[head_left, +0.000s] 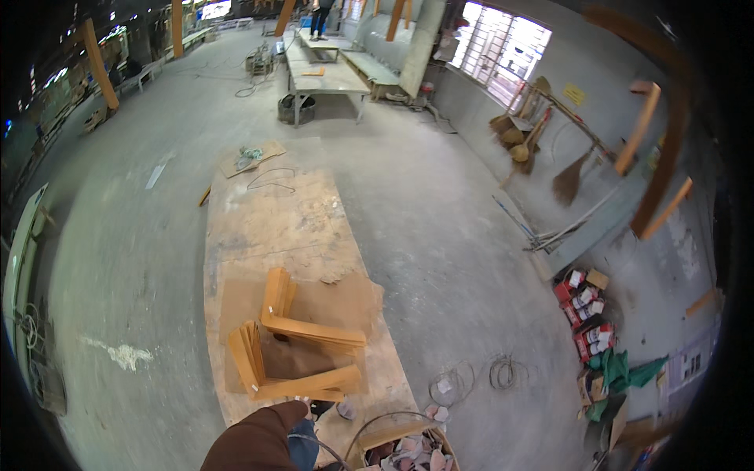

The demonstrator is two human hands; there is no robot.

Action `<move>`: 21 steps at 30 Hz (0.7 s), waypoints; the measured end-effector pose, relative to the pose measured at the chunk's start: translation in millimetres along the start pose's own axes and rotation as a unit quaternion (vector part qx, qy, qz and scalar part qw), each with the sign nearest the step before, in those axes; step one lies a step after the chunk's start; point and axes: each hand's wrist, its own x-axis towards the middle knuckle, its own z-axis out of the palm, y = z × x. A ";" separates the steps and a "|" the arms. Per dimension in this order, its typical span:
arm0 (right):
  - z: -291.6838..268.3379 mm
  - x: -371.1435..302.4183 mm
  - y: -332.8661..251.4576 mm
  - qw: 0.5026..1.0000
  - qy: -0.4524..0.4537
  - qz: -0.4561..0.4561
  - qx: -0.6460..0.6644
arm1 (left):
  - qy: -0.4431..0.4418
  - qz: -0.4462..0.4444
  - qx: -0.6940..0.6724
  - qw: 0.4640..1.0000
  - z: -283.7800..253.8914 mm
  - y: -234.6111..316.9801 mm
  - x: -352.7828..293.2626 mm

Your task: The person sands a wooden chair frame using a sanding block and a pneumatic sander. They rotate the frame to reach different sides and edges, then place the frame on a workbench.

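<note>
My left arm, in a brown sleeve, comes in from the lower edge. My left hand [304, 408] shows only in small part beside the near wooden frame piece; its fingers look closed around or against a small dark object [320, 408] whose kind I cannot make out. My right hand does not show. Two stacks of L-shaped, orange-brown wooden pieces, the nearer one [302, 385] and the farther one [314, 330], lie on a brown cardboard sheet [314, 302]. Beneath is a long, dusty plywood board [267, 231].
Near the lower edge stands a box of used sanding pads [408, 455], with a dark hose [377, 418] arching beside it. Wire coils [503, 373] lie on the floor to the right. Brooms [522, 145] hang on the wall; red boxes [581, 310] line it. A worktable [330, 78] stands far off.
</note>
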 end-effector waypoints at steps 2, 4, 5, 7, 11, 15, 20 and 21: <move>-11.9 -44.8 18.3 0.999 0.041 -0.007 -0.022 | 0.015 0.017 -0.010 1.000 -8.8 5.7 -20.1; -24.3 -92.2 27.0 0.991 0.086 0.020 -0.101 | 0.123 0.009 -0.059 0.991 -4.1 15.2 -47.9; -30.5 -113.1 28.4 0.981 0.104 -0.019 -0.164 | 0.153 0.050 -0.049 0.986 -3.4 21.4 -58.5; -40.7 -152.7 27.6 0.943 0.134 -0.093 -0.289 | 0.118 -0.036 -0.016 0.992 2.1 29.9 -74.4; -48.3 -218.6 27.8 0.977 0.168 0.011 -0.131 | 0.103 -0.058 -0.004 0.993 40.8 37.7 -76.4; -62.9 -235.4 47.5 0.904 0.228 -0.139 -0.333 | 0.099 -0.011 0.175 0.980 78.9 33.3 -82.3; -30.0 -287.9 72.3 0.932 0.352 0.061 -0.055 | 0.031 0.197 0.365 0.909 52.0 38.8 -141.3; -26.1 -295.7 75.4 0.931 0.358 0.034 -0.054 | 0.002 0.235 0.467 0.852 44.6 48.4 -148.2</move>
